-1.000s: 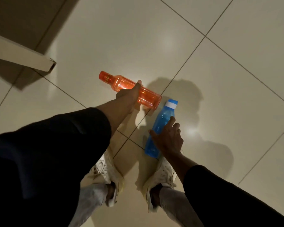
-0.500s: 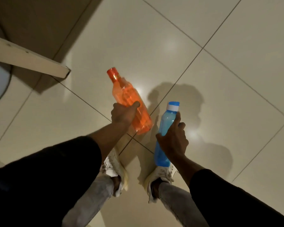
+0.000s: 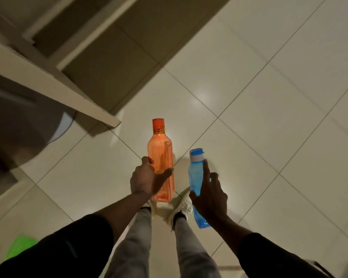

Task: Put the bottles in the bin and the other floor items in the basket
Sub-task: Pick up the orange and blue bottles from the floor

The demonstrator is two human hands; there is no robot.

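While the left hand [image 3: 144, 180] grips the orange bottle [image 3: 161, 151] and the right hand [image 3: 209, 195] the blue bottle [image 3: 196, 173], both bottles hang clear of the floor [image 3: 249, 93], caps pointing away from the body.
Left: curled round the orange bottle's lower half, thumb lying across the front, fingers wrapped behind. Right: clasps the blue bottle, forefinger stretched along its side toward the white-banded cap, thumb on the near side; base sticks out below the wrist. Bottles side by side, not touching, orange on the left. White shoes [image 3: 182, 207] and grey trouser legs show beneath them on pale glossy tiles. White frame [image 3: 48, 85] at upper left, blurred. Green thing [image 3: 18, 247] at lower left edge, partly behind a dark sleeve; kind unclear.
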